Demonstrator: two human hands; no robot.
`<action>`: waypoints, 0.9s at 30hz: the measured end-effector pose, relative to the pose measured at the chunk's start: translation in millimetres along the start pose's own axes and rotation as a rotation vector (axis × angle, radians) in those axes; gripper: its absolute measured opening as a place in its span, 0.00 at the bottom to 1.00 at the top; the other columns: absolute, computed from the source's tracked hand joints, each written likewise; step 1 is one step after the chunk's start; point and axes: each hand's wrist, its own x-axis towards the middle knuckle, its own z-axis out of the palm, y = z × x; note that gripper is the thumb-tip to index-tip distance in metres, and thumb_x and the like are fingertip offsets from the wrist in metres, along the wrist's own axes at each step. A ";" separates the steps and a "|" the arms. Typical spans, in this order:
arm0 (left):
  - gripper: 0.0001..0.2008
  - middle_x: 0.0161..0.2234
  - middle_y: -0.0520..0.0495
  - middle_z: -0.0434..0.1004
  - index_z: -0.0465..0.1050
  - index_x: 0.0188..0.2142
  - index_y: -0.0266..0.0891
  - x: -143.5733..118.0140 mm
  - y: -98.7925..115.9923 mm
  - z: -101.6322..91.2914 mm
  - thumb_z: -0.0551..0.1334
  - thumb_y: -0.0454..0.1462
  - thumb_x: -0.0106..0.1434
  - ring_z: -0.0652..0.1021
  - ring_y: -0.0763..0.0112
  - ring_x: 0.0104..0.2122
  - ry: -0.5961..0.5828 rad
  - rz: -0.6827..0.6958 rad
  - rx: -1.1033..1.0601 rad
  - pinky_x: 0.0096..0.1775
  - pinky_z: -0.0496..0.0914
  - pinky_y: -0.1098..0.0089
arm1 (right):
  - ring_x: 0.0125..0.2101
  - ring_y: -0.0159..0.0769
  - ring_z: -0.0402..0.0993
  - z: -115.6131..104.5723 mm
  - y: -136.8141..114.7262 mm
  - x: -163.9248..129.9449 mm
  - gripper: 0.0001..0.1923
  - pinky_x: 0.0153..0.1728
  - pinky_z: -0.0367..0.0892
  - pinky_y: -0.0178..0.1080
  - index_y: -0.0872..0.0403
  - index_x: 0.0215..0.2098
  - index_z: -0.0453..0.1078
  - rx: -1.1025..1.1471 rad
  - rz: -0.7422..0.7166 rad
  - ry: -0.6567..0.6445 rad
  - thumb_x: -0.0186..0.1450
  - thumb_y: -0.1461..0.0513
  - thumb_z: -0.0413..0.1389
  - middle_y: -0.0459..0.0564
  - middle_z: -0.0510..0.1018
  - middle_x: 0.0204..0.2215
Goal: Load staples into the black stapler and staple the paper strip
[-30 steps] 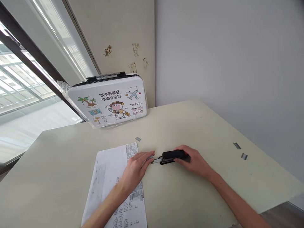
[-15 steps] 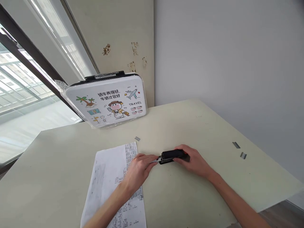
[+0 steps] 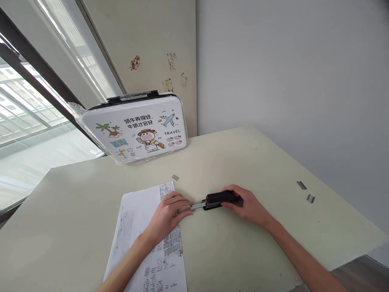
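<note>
A black stapler [image 3: 217, 198] lies on the pale table [image 3: 243, 243], with its metal staple tray [image 3: 198, 205] slid out to the left. My right hand [image 3: 247, 205] grips the stapler's rear end. My left hand [image 3: 168, 215] rests over the right edge of a printed paper sheet [image 3: 142, 239], its fingertips pinched at the tip of the staple tray. Whether they hold a staple strip I cannot tell.
A white cartoon travel case [image 3: 136, 129] in plastic wrap leans against the wall at the back. One loose staple strip [image 3: 175, 177] lies behind the paper, two more staple strips [image 3: 306, 192] at the right. A window is on the left.
My left hand pushed toward the stapler, then drew back left over the paper; the metal tray now sticks out further. My right hand stayed on the stapler.
</note>
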 end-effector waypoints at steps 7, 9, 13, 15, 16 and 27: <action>0.13 0.36 0.48 0.86 0.85 0.40 0.46 13.7 -10.1 -0.2 0.66 0.49 0.71 0.80 0.63 0.38 -0.074 -0.008 -0.184 0.44 0.73 0.63 | 0.37 0.41 0.73 -2.6 -4.2 1.7 0.15 0.38 0.69 0.41 0.47 0.47 0.73 0.078 0.007 -0.037 0.69 0.48 0.60 0.47 0.81 0.38; 0.14 0.36 0.47 0.84 0.85 0.39 0.45 21.3 -9.0 5.9 0.66 0.50 0.70 0.80 0.64 0.37 -0.087 -0.017 -0.201 0.41 0.73 0.66 | 0.37 0.41 0.73 -2.3 -4.0 2.2 0.15 0.38 0.69 0.40 0.47 0.48 0.73 0.099 0.010 -0.043 0.69 0.49 0.60 0.47 0.80 0.39; 0.15 0.37 0.47 0.81 0.83 0.41 0.43 32.7 -7.9 17.2 0.67 0.51 0.69 0.79 0.67 0.34 -0.108 -0.033 -0.202 0.37 0.72 0.69 | 0.40 0.42 0.75 -1.4 -1.5 2.5 0.15 0.41 0.70 0.42 0.47 0.49 0.72 0.123 -0.005 -0.039 0.69 0.49 0.60 0.49 0.81 0.44; 0.16 0.37 0.47 0.81 0.82 0.42 0.43 36.1 -8.2 21.6 0.67 0.52 0.68 0.79 0.67 0.34 -0.109 -0.029 -0.194 0.37 0.72 0.69 | 0.43 0.43 0.76 -0.7 0.6 2.5 0.15 0.44 0.70 0.43 0.47 0.49 0.72 0.131 -0.017 -0.030 0.68 0.49 0.60 0.51 0.80 0.48; 0.17 0.37 0.47 0.80 0.81 0.42 0.43 37.6 -8.4 23.7 0.67 0.53 0.69 0.78 0.67 0.34 -0.108 -0.022 -0.186 0.37 0.72 0.69 | 0.45 0.44 0.76 -0.3 1.7 2.5 0.16 0.45 0.71 0.43 0.47 0.49 0.72 0.139 -0.020 -0.028 0.68 0.49 0.61 0.52 0.80 0.50; 0.20 0.32 0.49 0.77 0.78 0.40 0.42 54.7 2.2 39.8 0.59 0.54 0.74 0.76 0.66 0.33 -0.083 0.034 -0.036 0.38 0.68 0.67 | 0.62 0.49 0.69 2.5 5.2 2.5 0.17 0.59 0.67 0.51 0.48 0.50 0.71 0.229 -0.038 0.015 0.69 0.48 0.61 0.57 0.76 0.58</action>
